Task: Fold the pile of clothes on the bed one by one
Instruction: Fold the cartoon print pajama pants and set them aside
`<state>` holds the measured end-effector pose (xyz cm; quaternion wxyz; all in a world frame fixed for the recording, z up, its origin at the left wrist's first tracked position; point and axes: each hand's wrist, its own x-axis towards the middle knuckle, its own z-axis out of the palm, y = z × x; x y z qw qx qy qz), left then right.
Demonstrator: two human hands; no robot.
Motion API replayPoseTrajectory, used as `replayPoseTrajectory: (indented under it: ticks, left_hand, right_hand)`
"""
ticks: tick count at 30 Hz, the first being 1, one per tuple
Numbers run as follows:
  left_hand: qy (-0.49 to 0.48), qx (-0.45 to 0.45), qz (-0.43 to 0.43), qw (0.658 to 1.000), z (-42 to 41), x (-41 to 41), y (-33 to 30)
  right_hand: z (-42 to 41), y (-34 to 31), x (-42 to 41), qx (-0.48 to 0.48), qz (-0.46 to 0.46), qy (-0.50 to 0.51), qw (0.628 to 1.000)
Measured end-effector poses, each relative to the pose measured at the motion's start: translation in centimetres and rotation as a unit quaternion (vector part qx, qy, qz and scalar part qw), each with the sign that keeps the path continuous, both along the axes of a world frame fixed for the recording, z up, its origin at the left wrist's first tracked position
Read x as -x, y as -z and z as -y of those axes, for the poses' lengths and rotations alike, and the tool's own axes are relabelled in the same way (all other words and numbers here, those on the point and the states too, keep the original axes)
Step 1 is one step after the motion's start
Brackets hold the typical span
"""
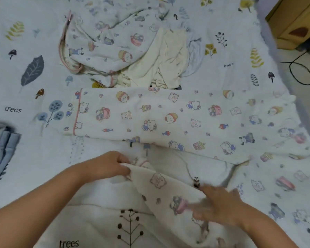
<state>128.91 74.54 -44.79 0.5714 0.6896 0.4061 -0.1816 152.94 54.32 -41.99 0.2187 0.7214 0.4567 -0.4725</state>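
White cartoon-print pyjama trousers (168, 120) lie across the bed, one leg stretched flat from left to right. The other leg (168, 190) runs toward me. My left hand (106, 167) pinches the pink-trimmed cuff of that near leg. My right hand (220, 204) is blurred and lies on the same leg with fingers spread flat. Behind the trousers sits the pile of clothes (125, 51): a matching cartoon-print garment, a cream garment (168, 58) and a pale blue one (195, 51).
The bed sheet (25, 97) is white with leaf and "trees" prints. Folded grey-blue clothes (2, 145) lie at the left edge. A wooden cabinet (297, 22) and black cables (301, 68) are on the floor past the bed's right edge.
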Motion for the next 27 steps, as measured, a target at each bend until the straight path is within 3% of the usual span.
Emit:
replayPoseTrajectory:
  ticks: [3, 8, 13, 17, 19, 22, 24, 27]
  left_hand:
    - [-0.069, 0.060, 0.002, 0.996, 0.4, 1.6, -0.9]
    - [-0.188, 0.137, 0.025, 0.972, 0.8, 4.1, -1.8]
    - [-0.277, 0.130, 0.038, 0.951, 1.2, 5.2, -1.7]
    - [-0.393, 0.140, 0.070, 0.906, 2.0, 5.1, -0.9]
    - [-0.414, 0.163, 0.048, 0.894, 2.2, 4.9, -1.3]
    - [-0.361, 0.161, -0.047, 0.918, 1.7, 5.5, -1.5]
    - [-0.353, 0.126, -0.076, 0.924, 1.1, 6.1, -1.7]
    - [-0.435, 0.073, -0.065, 0.895, 0.3, 6.1, -1.1]
  right_hand:
    - [0.6, -0.7, -0.9, -0.037, 0.057, -0.074, 0.995]
    - [1.1, -1.0, -1.0, -0.089, 0.078, -0.136, 0.984]
    - [3.1, 1.8, -1.7, -0.222, 0.107, -0.281, 0.928]
    - [3.0, 0.1, -2.9, -0.174, -0.050, -0.125, 0.975]
    - [2.9, -1.6, -5.0, -0.172, -0.137, -0.015, 0.975]
    - [0.8, -5.1, -7.4, -0.204, -0.201, 0.165, 0.944]
    - [-0.7, -5.6, -8.5, -0.309, -0.162, 0.230, 0.909]
    - [-3.9, -3.8, -9.0, -0.439, 0.013, 0.227, 0.869]
